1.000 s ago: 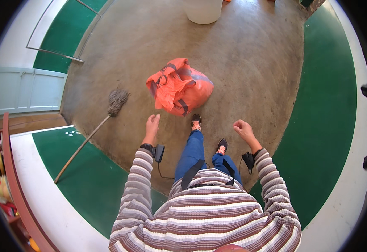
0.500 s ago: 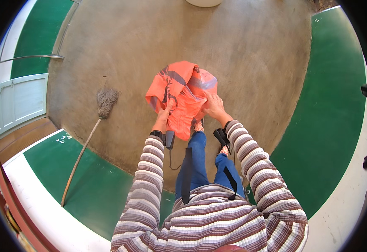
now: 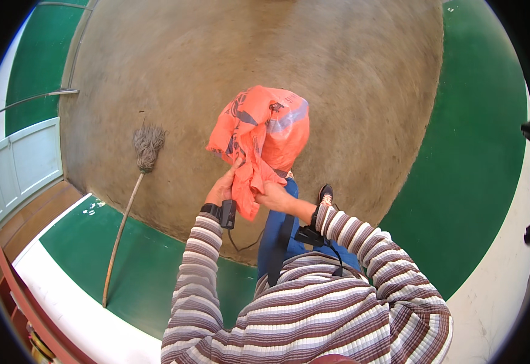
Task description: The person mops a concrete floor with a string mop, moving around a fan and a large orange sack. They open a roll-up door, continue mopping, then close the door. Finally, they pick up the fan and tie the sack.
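An orange plastic sack with dark print and a pale purple band bulges out in front of me. Its gathered neck comes back toward my body between both hands. My left hand is closed on the left side of the gathered plastic. From the right, my right hand grips the same bunched part, fingers wrapped in the folds. The sack's loose end hangs down between my wrists. Whatever fills the sack is hidden by the plastic.
A mop with grey strands leans against the green wall at my left. The floor is brown concrete. A pale panelled door and a metal rail are at far left; a reddish shelf edge is lower left.
Both hands have drawn nearer my body and closer together, bunching the sack's neck. The sack has rounded out into a fuller shape. My right foot has shifted.
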Available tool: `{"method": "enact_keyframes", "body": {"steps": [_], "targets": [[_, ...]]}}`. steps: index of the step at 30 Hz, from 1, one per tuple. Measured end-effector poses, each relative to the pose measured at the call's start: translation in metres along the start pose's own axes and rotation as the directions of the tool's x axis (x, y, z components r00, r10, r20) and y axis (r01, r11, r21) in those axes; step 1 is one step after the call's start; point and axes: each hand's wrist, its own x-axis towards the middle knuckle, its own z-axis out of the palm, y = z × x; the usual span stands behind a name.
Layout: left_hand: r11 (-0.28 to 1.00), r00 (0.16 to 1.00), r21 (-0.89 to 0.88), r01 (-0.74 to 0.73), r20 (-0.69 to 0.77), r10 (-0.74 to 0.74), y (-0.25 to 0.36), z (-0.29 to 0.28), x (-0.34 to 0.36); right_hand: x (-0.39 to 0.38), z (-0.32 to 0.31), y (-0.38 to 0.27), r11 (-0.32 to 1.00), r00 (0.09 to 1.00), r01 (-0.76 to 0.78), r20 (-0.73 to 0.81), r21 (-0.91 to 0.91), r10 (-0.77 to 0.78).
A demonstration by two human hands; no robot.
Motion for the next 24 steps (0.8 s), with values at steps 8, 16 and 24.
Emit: {"method": "enact_keyframes", "body": {"steps": [8,16,24], "targets": [[0.973,0.984,0.224,0.051,-0.176,-0.011,0.0,-0.004,-0.027,-0.021,0.0,-0.023,0.838,0.98,0.132,0.056,0.529,-0.189],[0.975,0.974,0.12,0.185,-0.156,-0.166,-0.008,0.007,-0.028,0.004,-0.011,0.048,0.227,0.584,-0.511,0.141,0.829,0.799],[0.861,0.996,0.502,0.085,-0.015,-0.089,-0.021,0.04,-0.045,0.086,0.086,0.145,-0.366,0.878,-0.138,0.285,0.92,0.386]]}}
